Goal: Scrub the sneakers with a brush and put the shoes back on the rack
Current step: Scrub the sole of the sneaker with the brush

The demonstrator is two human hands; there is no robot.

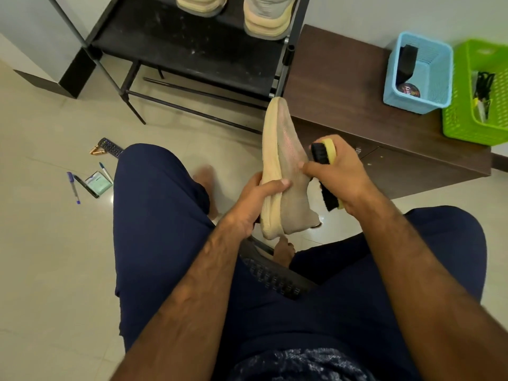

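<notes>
A seated person scrubs a pale knit sneaker (283,149) held in the air above the knees, toe pointing toward the black shoe rack (192,45) ahead. The left hand (258,199) is clamped around the cream sole near the heel, thumb across its edge. The right hand (341,177) is wrapped around a yellow-backed brush (323,155), its black bristles turned into the side of the upper near the collar. The hands sit close together, either side of the shoe. Two more shoes (264,20) stand on the rack's shelf, cut off by the top of the frame. A blue basket (437,78) and a green basket (461,122) rest on the wooden surface (335,78) to the right. The scrubbing step appears to be under way, and nothing suggests this shoe is ready to go back. The next move likely calls for strokes along the upper toward the toe, the left hand bracing and turning the shoe.
</notes>
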